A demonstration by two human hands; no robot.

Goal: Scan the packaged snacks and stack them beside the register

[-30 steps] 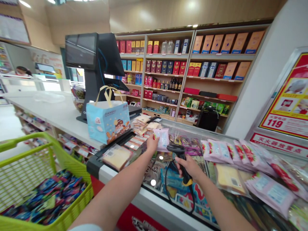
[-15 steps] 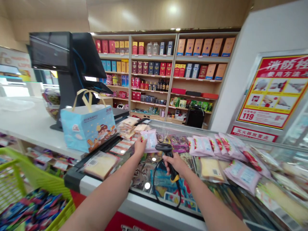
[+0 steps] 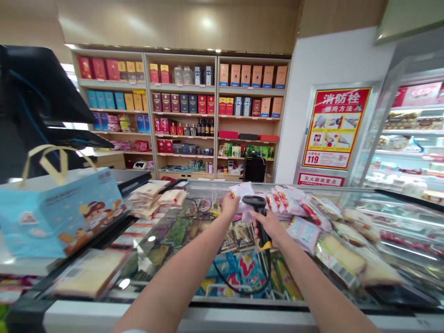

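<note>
My left hand (image 3: 230, 206) pinches the left edge of a pink plastic packet (image 3: 242, 189) over the glass top of the chest freezer (image 3: 145, 240). In my right hand (image 3: 268, 226) is a black and yellow barcode scanner (image 3: 255, 200), its head right by the packet and covering part of it. The scanner's cable (image 3: 239, 290) loops down over the glass. Just right of the scanner lies a pile of similar pink packets (image 3: 287, 200), with another pink packet (image 3: 302, 232) in front. Wrapped sandwiches (image 3: 342, 259) lie farther right.
On the left stand a blue paper bag (image 3: 62, 208) and a dark checkout screen (image 3: 45, 83). Clear-wrapped bread slices (image 3: 92, 273) and stacked bread packs (image 3: 147, 196) lie on the freezer's left side. Shelves of boxed bottles (image 3: 183, 104) line the back wall.
The view has turned right. My left hand has carried the pink packet rightward across the glass, closer to the pink pile. The scanner has stayed beside the packet in my right hand.
</note>
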